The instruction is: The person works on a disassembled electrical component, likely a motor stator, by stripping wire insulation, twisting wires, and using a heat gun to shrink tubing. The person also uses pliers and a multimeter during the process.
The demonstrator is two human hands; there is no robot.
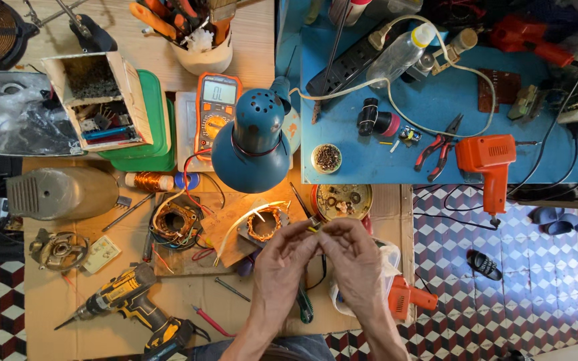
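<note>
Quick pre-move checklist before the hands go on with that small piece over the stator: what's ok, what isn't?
1. Both hands on the piece: left hand and right hand meet fingertip to fingertip. Ok.
2. What the small piece is: too small, hidden by fingers. Cannot tell.
3. Light: blue desk lamp aimed down near the work. Ok.
4. Stator with copper winding within reach, just beyond the hands. Ok.
5. Multimeter display lit, leads running toward the work. Ok.
6. Free space beneath the hands: screwdrivers, wires, orange tool crowd it. Not ok.
</note>
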